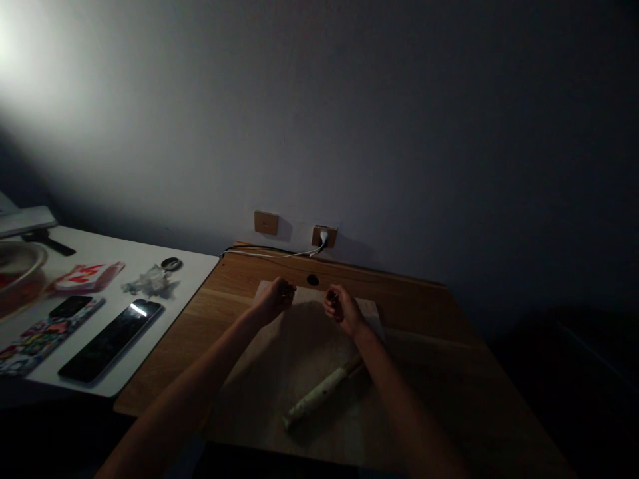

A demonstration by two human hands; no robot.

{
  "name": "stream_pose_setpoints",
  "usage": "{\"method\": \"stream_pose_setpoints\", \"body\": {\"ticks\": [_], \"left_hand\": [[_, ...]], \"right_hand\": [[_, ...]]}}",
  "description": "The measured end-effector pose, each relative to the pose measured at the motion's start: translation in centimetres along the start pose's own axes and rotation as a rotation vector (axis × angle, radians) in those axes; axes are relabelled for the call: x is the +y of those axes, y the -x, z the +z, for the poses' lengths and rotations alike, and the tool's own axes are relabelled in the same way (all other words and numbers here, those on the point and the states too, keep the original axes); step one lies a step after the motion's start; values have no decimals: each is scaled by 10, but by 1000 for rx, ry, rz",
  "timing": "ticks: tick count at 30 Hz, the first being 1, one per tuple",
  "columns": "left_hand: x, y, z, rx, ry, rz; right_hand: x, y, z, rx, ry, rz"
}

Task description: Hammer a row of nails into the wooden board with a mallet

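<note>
My left hand is held over the far left part of a pale wooden board, its fingers curled inward. Opposite it, my right hand hovers near the board's far right part, fingers bent and closed too. A gap separates the two hands. Dim light hides whatever may be between the fingertips. Across the near right of the board lies a long, pale greenish roll. A brown stick-like end extends from it and passes partly behind my right forearm. Neither hand touches the roll.
The board rests on a wooden table against the wall. A white table on the left carries a phone, a patterned item, a red-and-white packet, crumpled plastic and a bowl. Cables run to a wall socket.
</note>
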State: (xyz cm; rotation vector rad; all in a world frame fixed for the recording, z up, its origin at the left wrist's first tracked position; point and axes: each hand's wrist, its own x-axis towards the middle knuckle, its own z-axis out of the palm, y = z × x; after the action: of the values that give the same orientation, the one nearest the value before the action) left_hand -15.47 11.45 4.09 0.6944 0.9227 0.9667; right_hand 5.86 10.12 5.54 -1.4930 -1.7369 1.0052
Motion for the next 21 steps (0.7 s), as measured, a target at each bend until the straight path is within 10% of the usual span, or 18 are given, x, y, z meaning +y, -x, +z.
{"method": "stream_pose_setpoints", "body": {"ticks": [8,14,21], "left_hand": [[-5,42,7,101,579,10],[-25,66,14,236,678,-67],[-55,66,24,92,561,-47]], "right_hand": [[-14,2,30,-97,544,10],[-44,3,26,-173,776,-23],[-94,26,27,-387,740,-230]]}}
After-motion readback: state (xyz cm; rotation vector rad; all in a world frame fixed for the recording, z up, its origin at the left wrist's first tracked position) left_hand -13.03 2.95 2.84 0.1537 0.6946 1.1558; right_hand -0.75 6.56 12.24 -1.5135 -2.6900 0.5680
